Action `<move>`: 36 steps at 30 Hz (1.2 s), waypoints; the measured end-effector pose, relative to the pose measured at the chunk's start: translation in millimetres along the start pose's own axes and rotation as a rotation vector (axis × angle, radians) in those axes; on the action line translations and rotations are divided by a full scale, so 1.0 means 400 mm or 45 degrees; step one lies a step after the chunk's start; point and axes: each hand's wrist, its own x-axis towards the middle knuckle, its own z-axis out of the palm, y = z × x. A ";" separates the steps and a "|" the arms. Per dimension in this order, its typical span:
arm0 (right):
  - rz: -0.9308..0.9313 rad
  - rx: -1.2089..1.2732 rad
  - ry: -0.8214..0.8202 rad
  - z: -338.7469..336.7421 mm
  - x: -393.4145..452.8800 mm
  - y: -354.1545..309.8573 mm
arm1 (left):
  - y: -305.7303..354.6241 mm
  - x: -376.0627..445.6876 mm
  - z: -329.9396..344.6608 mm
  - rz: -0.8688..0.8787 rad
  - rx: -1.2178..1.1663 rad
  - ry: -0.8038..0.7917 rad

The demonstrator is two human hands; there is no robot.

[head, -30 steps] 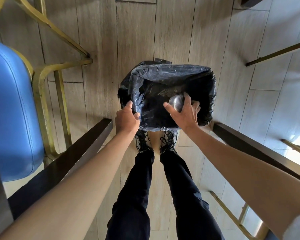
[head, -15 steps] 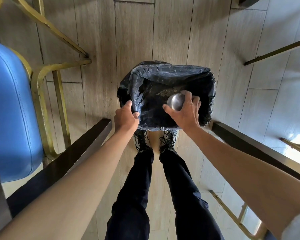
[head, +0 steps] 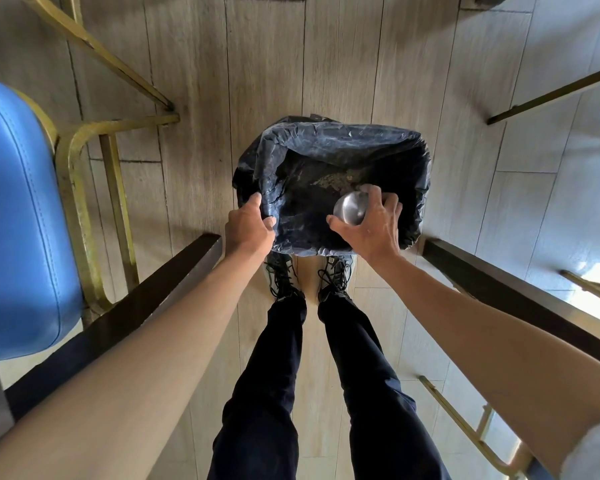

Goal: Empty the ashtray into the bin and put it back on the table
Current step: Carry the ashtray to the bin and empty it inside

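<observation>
Right hand (head: 369, 226) is curled round a small steel ashtray (head: 349, 207), thumb on the near side and fingers (head: 378, 197) over the far side, holding it upturned inside the mouth of the bin (head: 425, 188), so that its rounded underside faces the camera. Left hand (head: 248, 226) is closed on the near left edge of the black bin liner (head: 274, 157), thumb inside and fingers outside, pinning the plastic against the rim.

Nearest of all, the person's shoes (head: 284, 282) stand touching the near side of the bin, between two dark bars — one on either side.

Deeper in the liner, beyond the ashtray, lies a pale scatter of what looks like ash and crumbs (head: 329, 181). By that, I judge the tipping done or nearly so; the return to the bench is not yet begun.

What could go wrong: the steel is smooth and the hold sits at the rim only, so a hard shake could send the ashtray down into the liner. If the left hand lets go, the loose plastic may sag inward and catch ash on its fold. Lifting the ashtray out while it is tilted toward the near edge could drop leftover ash on the shoes or the wooden floor (head: 267, 64) — better to turn it upright over the bin first.
</observation>
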 end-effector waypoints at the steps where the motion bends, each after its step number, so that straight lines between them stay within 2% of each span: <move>1: -0.026 0.012 0.034 -0.001 -0.001 -0.003 | 0.001 0.002 0.001 0.004 0.015 0.004; 3: -0.049 -0.011 0.055 -0.002 -0.003 -0.005 | 0.001 0.005 0.003 0.001 0.029 0.011; 8: 0.076 -0.083 -0.111 -0.008 -0.010 0.011 | -0.005 0.003 0.009 0.014 0.079 0.001; 13: 0.131 0.109 0.008 -0.056 -0.036 -0.006 | 0.001 0.006 0.000 -0.076 0.052 -0.022; 15: 0.169 0.208 -0.006 -0.086 -0.050 -0.009 | 0.001 -0.008 -0.007 -0.141 0.030 -0.031; 23: 0.627 1.338 -0.334 -0.264 -0.203 -0.034 | 0.027 -0.191 -0.061 -0.036 -0.002 -0.154; 27: 0.759 1.600 -0.355 -0.355 -0.331 -0.060 | 0.103 -0.348 -0.118 0.121 -0.059 -0.291; 31: 0.689 1.662 -0.327 -0.459 -0.459 -0.123 | 0.165 -0.495 -0.177 0.250 -0.067 -0.370; 36: 0.512 1.655 -0.400 -0.592 -0.601 -0.185 | 0.202 -0.654 -0.259 0.350 -0.019 -0.381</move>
